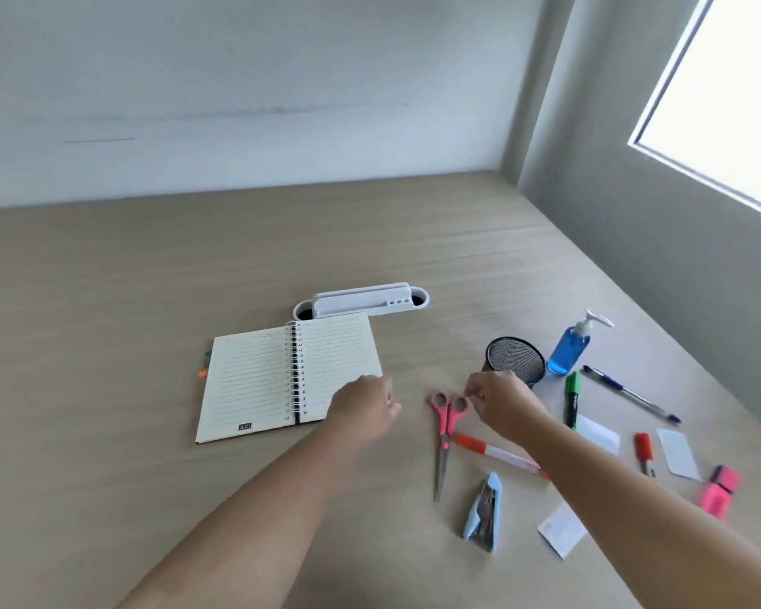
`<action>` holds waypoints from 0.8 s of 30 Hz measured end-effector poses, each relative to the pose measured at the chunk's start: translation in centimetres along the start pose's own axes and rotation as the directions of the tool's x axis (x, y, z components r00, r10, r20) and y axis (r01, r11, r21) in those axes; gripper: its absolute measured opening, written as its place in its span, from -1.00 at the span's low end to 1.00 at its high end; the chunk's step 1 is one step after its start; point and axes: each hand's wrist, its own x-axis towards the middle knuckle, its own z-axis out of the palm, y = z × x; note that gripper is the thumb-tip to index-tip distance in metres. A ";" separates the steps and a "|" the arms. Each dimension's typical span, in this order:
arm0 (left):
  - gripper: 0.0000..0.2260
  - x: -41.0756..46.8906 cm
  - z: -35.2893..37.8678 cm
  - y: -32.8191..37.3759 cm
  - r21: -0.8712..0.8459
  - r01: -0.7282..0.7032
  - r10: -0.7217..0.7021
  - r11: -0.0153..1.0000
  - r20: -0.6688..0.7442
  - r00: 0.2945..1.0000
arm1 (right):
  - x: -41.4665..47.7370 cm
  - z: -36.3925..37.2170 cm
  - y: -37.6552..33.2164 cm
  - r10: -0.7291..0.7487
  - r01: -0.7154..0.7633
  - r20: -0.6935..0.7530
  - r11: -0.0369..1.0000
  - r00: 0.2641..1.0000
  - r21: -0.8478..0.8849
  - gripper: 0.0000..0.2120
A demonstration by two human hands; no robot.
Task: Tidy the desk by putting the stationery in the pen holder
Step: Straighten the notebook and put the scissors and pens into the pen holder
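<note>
The pink-handled scissors (443,437) lie at five o'clock of the open notebook (287,376), just at seven o'clock of the mesh pen holder (516,359). They look light and rigid, best lifted by the handle loops, which the right hand (504,404) pinches; the left hand (363,406) hangs loosely curled, holding nothing.

An open spiral notebook (288,378), a blue sanitizer bottle (570,349) and 3 paper slips (562,529) on the desk (106,345).

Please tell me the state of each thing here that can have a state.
Notebook: open, flat.
Pen holder: upright, looks empty.
Scissors: closed, flat on desk.
Stapler: on its side.
Green marker: capped.
Soap bottle: upright.
Left hand: on notebook corner, holds nothing.
Right hand: at scissors' handles, grip unclear.
</note>
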 end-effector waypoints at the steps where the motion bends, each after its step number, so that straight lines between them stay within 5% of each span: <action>1: -0.75 0.2 1.0 1.7 -0.028 -0.001 0.002 1.000 0.024 1.000 | -0.8 0.3 1.4 0.012 -0.012 0.025 1.000 1.000 -0.008 -0.80; 6: -0.72 2.1 5.2 6.1 -0.085 0.058 -0.051 0.995 0.076 0.996 | -2.7 2.9 6.3 0.054 -0.048 0.192 0.998 0.980 -0.038 -0.77; 15: -0.83 6.9 7.6 7.8 -0.077 0.254 -0.258 0.964 -0.046 0.965 | -1.8 3.8 8.9 -0.097 0.134 0.270 0.983 0.958 -0.122 -0.73; 24: -0.81 7.9 7.6 8.7 0.008 0.328 -0.327 0.945 -0.060 0.943 | -2.6 1.9 9.6 -0.142 0.111 0.118 0.965 0.983 0.239 -0.90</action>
